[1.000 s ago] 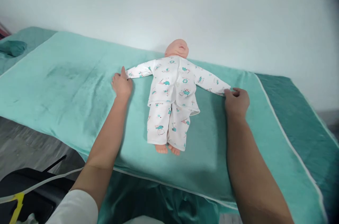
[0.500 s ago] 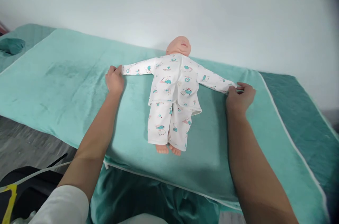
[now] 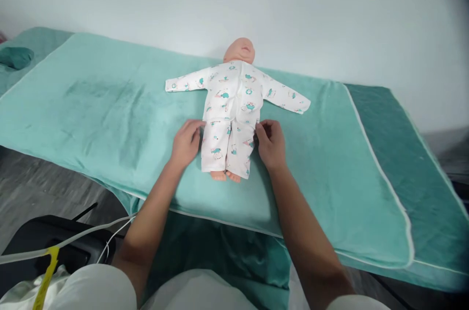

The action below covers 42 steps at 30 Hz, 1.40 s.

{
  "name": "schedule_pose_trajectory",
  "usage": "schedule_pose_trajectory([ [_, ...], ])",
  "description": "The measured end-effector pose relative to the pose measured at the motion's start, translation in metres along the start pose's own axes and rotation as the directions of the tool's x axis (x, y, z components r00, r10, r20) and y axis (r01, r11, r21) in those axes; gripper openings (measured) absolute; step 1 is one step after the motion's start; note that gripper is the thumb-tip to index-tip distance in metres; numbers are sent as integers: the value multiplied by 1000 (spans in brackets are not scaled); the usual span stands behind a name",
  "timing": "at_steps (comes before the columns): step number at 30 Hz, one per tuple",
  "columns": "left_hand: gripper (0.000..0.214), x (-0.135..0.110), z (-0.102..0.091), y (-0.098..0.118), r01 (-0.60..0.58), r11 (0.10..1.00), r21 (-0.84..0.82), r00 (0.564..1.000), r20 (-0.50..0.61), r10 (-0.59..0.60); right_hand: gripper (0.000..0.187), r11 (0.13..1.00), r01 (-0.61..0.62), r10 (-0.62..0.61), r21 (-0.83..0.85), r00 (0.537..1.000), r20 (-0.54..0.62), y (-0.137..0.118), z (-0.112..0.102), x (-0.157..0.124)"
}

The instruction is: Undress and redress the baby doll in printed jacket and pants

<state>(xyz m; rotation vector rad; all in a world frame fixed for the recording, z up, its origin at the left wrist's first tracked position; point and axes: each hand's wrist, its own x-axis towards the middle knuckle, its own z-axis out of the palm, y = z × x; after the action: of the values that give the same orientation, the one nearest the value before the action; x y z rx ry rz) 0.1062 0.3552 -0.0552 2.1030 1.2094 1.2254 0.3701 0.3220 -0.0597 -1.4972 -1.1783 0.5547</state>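
A baby doll (image 3: 240, 50) lies on its back, dressed in a white printed pajama top (image 3: 220, 90) and matching pajama pants (image 3: 216, 148). Its sleeves are spread out to both sides, and its bare feet show below the pant cuffs. At the left side of the top's hem is my left hand (image 3: 186, 143), its fingertips closed on the cloth edge. My right hand (image 3: 271, 143) pinches the opposite side of the hem with thumb and curled fingers.
Green plush covers with white piping drape the bed (image 3: 98, 104), which stands against a white wall (image 3: 311, 11). A dark green cover (image 3: 395, 139) lies at the right end. Lower left, a cable (image 3: 88, 234) with a yellow tag runs past a black object (image 3: 47, 241).
Both hands have let go of the sleeve cuffs and moved inward and down to the sides of the top's hem. The head view has shifted slightly.
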Motion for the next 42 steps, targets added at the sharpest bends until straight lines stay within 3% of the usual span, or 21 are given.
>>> schedule_pose_trajectory([
  [4, 28, -48, -1, 26, 61, 997, -50, 998, 28, -60, 18, 1000, -14, 15, 12, 999, -35, -4, -14, -52],
  [9, 18, -95, -4, 48, 115, 982, -148, 993, -21, -119, 22, 986, 163, -153, -42, 973, 174, -14, -25, -114],
  [12, 21, -113, 0, 58, 91, 992, -89, 996, -8, -92, 32, 959, 257, -231, -118, 953, 197, -19, -21, -132],
  [15, 36, -121, 8, 65, 75, 997, 20, 997, -12, -74, 32, 959, 224, -201, -172, 969, 140, -19, -13, -134],
  [20, 44, -125, 16, 68, 43, 992, 119, 997, -66, -36, 5, 995, 85, -84, -54, 996, 20, -18, -9, -131],
  [25, 47, -116, 20, 77, -61, 992, 111, 997, -45, 66, 10, 981, 182, -171, 70, 975, -145, -23, -14, -137],
  [28, 51, -105, 25, 83, -138, 987, 79, 990, 32, 136, 6, 958, 286, -284, 1, 953, -108, -31, -17, -139],
  [33, 39, -91, 30, 88, -172, 982, 74, 982, 93, 165, 20, 917, 377, -381, -129, 924, -9, -47, -20, -137],
  [37, 18, -87, 32, 87, -182, 981, 64, 977, 119, 174, 22, 915, 386, -377, -117, 921, 93, -47, -19, -136],
  [42, 11, -84, 32, 85, -142, 988, 57, 977, 171, 130, 32, 951, 299, -296, -77, 954, 56, -27, -21, -140],
])
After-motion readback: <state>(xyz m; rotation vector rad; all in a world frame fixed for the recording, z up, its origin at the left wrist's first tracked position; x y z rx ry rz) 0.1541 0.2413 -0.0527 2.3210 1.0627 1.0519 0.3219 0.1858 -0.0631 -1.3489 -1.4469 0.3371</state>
